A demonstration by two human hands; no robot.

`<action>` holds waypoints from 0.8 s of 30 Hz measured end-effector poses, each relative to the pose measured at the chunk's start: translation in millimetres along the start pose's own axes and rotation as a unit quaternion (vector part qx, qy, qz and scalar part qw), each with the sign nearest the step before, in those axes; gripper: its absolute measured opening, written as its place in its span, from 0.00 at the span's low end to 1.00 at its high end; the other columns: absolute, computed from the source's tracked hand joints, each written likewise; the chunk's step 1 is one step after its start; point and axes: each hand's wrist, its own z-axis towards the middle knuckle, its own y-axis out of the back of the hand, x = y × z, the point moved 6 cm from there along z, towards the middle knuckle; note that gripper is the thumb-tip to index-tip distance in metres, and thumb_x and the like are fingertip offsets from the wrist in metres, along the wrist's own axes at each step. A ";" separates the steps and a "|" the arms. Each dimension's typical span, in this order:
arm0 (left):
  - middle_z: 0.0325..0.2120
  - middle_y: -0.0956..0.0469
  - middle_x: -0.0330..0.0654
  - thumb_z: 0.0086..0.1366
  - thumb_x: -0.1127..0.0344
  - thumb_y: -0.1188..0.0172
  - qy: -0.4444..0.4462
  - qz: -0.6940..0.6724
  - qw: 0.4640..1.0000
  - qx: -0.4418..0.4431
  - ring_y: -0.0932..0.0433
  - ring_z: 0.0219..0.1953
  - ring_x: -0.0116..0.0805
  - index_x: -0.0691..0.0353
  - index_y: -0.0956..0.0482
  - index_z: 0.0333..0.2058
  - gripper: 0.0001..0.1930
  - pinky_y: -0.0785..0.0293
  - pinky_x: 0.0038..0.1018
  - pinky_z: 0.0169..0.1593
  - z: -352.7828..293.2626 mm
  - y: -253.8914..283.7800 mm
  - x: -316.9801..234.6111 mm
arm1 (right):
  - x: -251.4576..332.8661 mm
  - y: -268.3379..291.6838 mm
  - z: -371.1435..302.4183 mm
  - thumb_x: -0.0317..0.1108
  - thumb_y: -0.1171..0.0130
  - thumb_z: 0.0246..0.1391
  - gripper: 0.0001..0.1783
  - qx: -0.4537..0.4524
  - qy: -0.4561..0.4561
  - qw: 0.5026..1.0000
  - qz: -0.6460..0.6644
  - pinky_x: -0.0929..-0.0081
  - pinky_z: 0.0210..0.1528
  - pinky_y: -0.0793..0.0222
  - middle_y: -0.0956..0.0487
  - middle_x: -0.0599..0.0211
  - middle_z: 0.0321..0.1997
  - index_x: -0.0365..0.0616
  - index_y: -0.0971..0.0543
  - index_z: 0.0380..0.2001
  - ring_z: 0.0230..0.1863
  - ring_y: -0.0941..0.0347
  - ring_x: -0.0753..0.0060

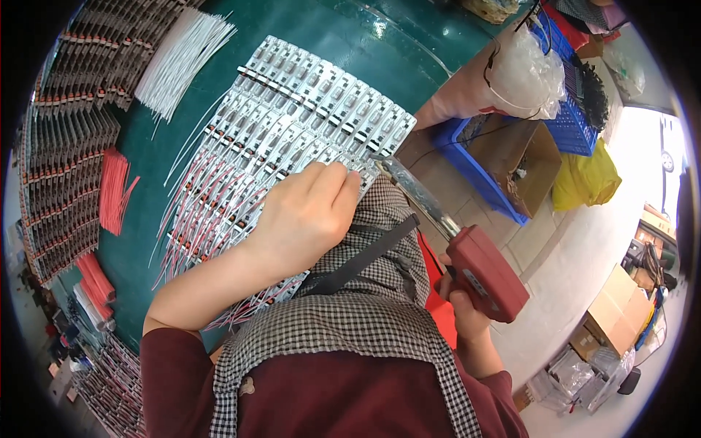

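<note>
My right hand [467,314] is wrapped round the grip of a dark red soldering gun [488,274]. The gun's long metal barrel reaches up and left, its tip at the right edge of a sheet of small white circuit boards [321,95]. Over the lower right part of that sheet lies my left hand [310,208], its fingers curled down close to the tip. Whatever these fingers pinch is hidden beneath them. Red and white wires [208,197] stick out from the boards on the left side of the sheet.
On the green table [164,212] lie a bundle of white wires [182,62] and red wire bundles [115,191]. Stacked rows of finished-looking boards [66,146] line its left side. Right of the table stand a blue crate [475,171] with a cardboard box and a yellow bag [588,179].
</note>
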 end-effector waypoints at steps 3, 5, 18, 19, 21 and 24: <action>0.21 0.36 0.39 0.45 0.75 0.44 0.026 0.000 1.000 0.000 0.31 0.23 0.30 0.70 0.26 0.29 0.10 0.32 0.22 0.22 -1.9 -1.8 1.6 | -2.3 -3.1 3.8 0.35 0.31 0.40 0.38 0.001 -0.025 1.000 -0.007 0.81 0.34 0.32 0.23 0.68 0.35 0.31 0.33 0.55 0.28 0.30 0.81; 0.22 0.36 0.39 0.45 0.75 0.44 0.031 -0.001 0.999 -0.009 0.30 0.23 0.30 0.70 0.26 0.29 0.10 0.32 0.22 0.22 -2.7 -4.1 2.3 | -2.5 -4.8 5.2 0.34 0.31 0.40 0.38 -0.003 -0.025 1.000 -0.016 0.81 0.34 0.32 0.23 0.68 0.34 0.31 0.33 0.54 0.28 0.30 0.81; 0.23 0.36 0.39 0.46 0.75 0.43 0.049 -0.002 0.999 -0.022 0.30 0.24 0.31 0.69 0.26 0.29 0.08 0.31 0.23 0.24 -4.0 -4.8 3.5 | -11.9 -0.5 1.6 0.35 0.30 0.38 0.37 0.050 0.072 0.971 -0.222 0.75 0.42 0.27 0.21 0.53 0.43 0.31 0.31 0.52 0.41 0.21 0.61; 0.23 0.36 0.39 0.46 0.75 0.43 0.050 -0.002 0.999 -0.022 0.30 0.24 0.31 0.69 0.26 0.29 0.08 0.31 0.23 0.24 -3.8 -4.7 3.4 | -9.7 -3.5 2.4 0.35 0.30 0.38 0.37 0.050 0.072 0.971 -0.222 0.75 0.42 0.27 0.21 0.53 0.43 0.31 0.31 0.52 0.41 0.21 0.61; 0.23 0.36 0.39 0.47 0.75 0.43 0.054 -0.010 0.998 -0.014 0.30 0.25 0.31 0.68 0.27 0.28 0.08 0.31 0.24 0.25 -3.4 -5.6 3.9 | 0.3 -6.6 6.9 0.37 0.30 0.38 0.36 0.006 0.076 0.984 -0.164 0.75 0.40 0.26 0.21 0.54 0.43 0.31 0.31 0.50 0.38 0.21 0.61; 0.23 0.36 0.40 0.47 0.75 0.44 0.063 -0.016 0.998 -0.011 0.30 0.25 0.32 0.68 0.27 0.28 0.07 0.31 0.24 0.25 -5.4 -6.6 6.3 | 10.9 -11.6 12.4 0.36 0.30 0.38 0.35 0.037 0.151 0.963 -0.220 0.74 0.39 0.26 0.21 0.55 0.42 0.31 0.30 0.50 0.37 0.20 0.62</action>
